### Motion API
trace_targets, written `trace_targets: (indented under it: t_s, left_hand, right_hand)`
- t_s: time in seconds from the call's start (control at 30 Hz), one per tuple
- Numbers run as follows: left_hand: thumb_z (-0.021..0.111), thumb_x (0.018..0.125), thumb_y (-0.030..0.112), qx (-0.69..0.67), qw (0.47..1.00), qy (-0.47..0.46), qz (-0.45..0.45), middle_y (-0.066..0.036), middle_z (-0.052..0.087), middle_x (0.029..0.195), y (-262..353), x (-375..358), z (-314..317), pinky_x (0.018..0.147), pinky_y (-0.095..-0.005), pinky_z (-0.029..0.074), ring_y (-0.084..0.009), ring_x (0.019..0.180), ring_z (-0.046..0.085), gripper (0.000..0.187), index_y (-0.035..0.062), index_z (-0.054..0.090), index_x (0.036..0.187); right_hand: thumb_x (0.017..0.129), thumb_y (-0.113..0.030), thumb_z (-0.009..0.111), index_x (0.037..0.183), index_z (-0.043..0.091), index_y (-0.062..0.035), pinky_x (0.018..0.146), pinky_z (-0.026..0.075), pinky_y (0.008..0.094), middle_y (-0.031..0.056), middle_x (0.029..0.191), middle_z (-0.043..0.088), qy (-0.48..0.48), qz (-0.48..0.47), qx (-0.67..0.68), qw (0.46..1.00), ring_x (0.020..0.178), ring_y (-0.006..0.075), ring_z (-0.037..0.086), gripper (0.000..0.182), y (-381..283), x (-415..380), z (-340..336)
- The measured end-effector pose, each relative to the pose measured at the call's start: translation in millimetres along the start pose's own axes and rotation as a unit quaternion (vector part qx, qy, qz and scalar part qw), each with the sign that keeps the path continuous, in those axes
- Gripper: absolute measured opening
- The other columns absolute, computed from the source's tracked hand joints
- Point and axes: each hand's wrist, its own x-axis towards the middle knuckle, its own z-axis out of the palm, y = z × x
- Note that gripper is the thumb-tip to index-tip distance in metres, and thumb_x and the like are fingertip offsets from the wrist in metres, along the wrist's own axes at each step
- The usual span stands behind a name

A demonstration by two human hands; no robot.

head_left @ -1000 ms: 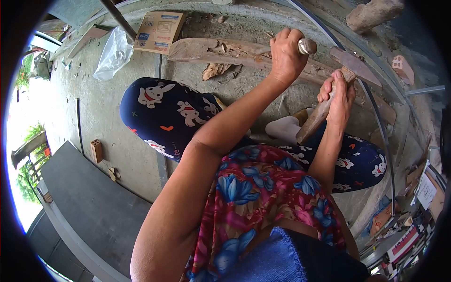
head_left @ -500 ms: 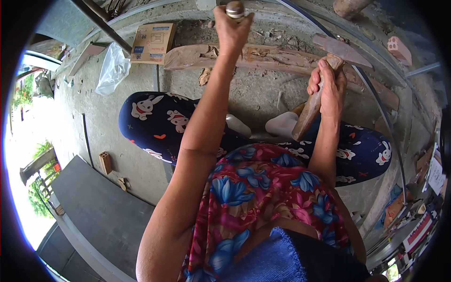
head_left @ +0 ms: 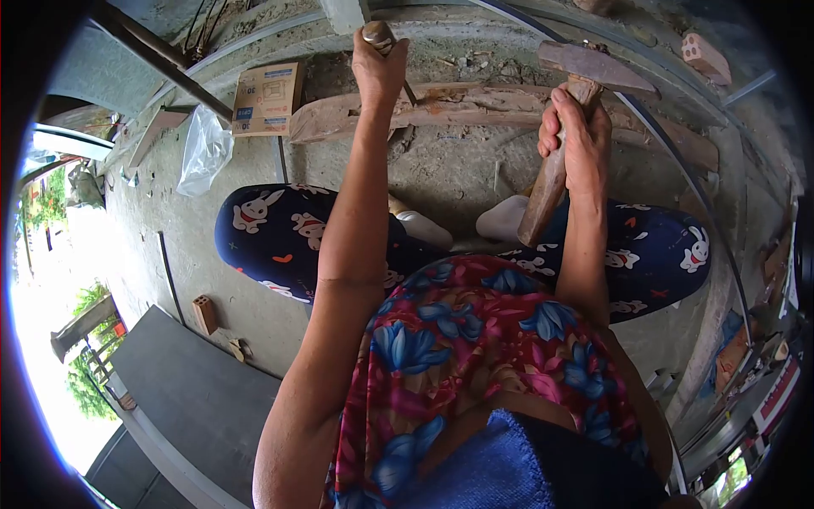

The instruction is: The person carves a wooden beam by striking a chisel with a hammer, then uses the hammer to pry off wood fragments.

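Observation:
In the head view my left hand (head_left: pixel 379 78) is wrapped round the round handle of a chisel (head_left: pixel 378 36). Below the fist its thin blade slants down to the long wooden beam (head_left: pixel 335 113), the tip overlapping a rough, darker patch of the wood. My right hand (head_left: pixel 583 146) grips a hammer (head_left: pixel 547 191) by its wooden handle, close under the head. The metal hammer head (head_left: pixel 598 66) is raised over the beam's right part, pointed end to the right. Between my bent knees, both feet rest near the beam.
Left of the beam a cardboard box (head_left: pixel 267 99) lies beside a clear plastic bag (head_left: pixel 205 151). Dark metal bars cross the right side, near a holed brick (head_left: pixel 705 59). Another brick (head_left: pixel 204 315) sits on the concrete floor by a dark grey panel (head_left: pixel 191 373).
My left hand has moved down and left, bringing the chisel blade into view at the beam. The hammer and my right hand have shifted slightly left. The view has tilted a little.

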Motion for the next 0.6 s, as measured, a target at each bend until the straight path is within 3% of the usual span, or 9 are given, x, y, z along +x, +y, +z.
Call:
trace_targets:
  t_s: [0.13,0.2,0.27,0.37,0.47,0.6]
  left_hand:
    - [0.073,0.072,0.012,0.045,0.997,0.046,0.049,-0.008,0.062,0.079,-1.1,-2.4,-1.8,0.059,-0.0288,0.048,-0.0143,0.065,0.059,0.033,-0.0006,0.054,0.096]
    - [0.066,0.076,0.002,-0.169,0.985,0.019,-0.039,-0.006,0.061,0.077,1.5,2.1,-3.9,0.062,-0.0290,0.050,-0.0157,0.069,0.061,0.022,0.0017,0.054,0.095]
    - [0.064,0.073,-0.002,-0.287,0.948,0.004,-0.142,-0.008,0.060,0.081,6.7,-1.5,-7.1,0.065,-0.0307,0.050,-0.0173,0.071,0.061,0.024,0.0007,0.052,0.093]
    - [0.062,0.073,-0.005,-0.352,0.925,0.022,-0.143,-0.008,0.060,0.079,-0.1,-3.7,2.3,0.066,-0.0317,0.051,-0.0178,0.072,0.061,0.025,0.0002,0.051,0.094]
    - [0.064,0.074,-0.001,-0.349,0.926,0.026,-0.144,-0.009,0.061,0.082,-4.1,-6.6,6.9,0.066,-0.0312,0.050,-0.0177,0.071,0.062,0.026,-0.0005,0.049,0.095]
    - [0.063,0.073,0.004,-0.079,0.992,0.091,-0.040,-0.015,0.059,0.085,-7.5,-7.5,-2.2,0.068,-0.0371,0.049,-0.0248,0.073,0.060,0.030,-0.0020,0.047,0.098]
  right_hand:
    - [0.091,-0.021,0.059,0.095,0.054,-0.0070,0.040,0.039,0.0246,0.0007,0.062,0.049,-0.007,-0.015,0.006,1.000,0.045,0.0082,0.045,0.015,-2.8,-0.1,-2.6]
    - [0.091,-0.021,0.059,0.095,0.054,-0.0067,0.040,0.039,0.0246,0.0008,0.062,0.049,-0.004,-0.015,0.008,1.000,0.045,0.0082,0.045,0.015,-3.3,0.3,-4.4]
    - [0.091,-0.021,0.059,0.094,0.054,-0.0066,0.040,0.039,0.0245,0.0008,0.062,0.049,0.002,-0.010,0.007,1.000,0.045,0.0082,0.045,0.016,-4.9,0.3,-4.6]
    - [0.090,-0.021,0.060,0.094,0.054,-0.0067,0.040,0.039,0.0245,0.0009,0.062,0.049,0.008,-0.009,0.004,1.000,0.045,0.0082,0.045,0.016,-4.4,1.0,-5.7]
    - [0.091,-0.021,0.059,0.095,0.054,-0.0069,0.040,0.039,0.0245,0.0009,0.061,0.049,0.008,-0.007,0.000,1.000,0.045,0.0080,0.045,0.016,-4.5,1.3,-6.0]
    - [0.091,-0.021,0.059,0.095,0.054,-0.0069,0.040,0.039,0.0242,0.0008,0.061,0.049,0.004,-0.012,0.000,1.000,0.045,0.0080,0.045,0.016,-3.1,2.2,-4.8]
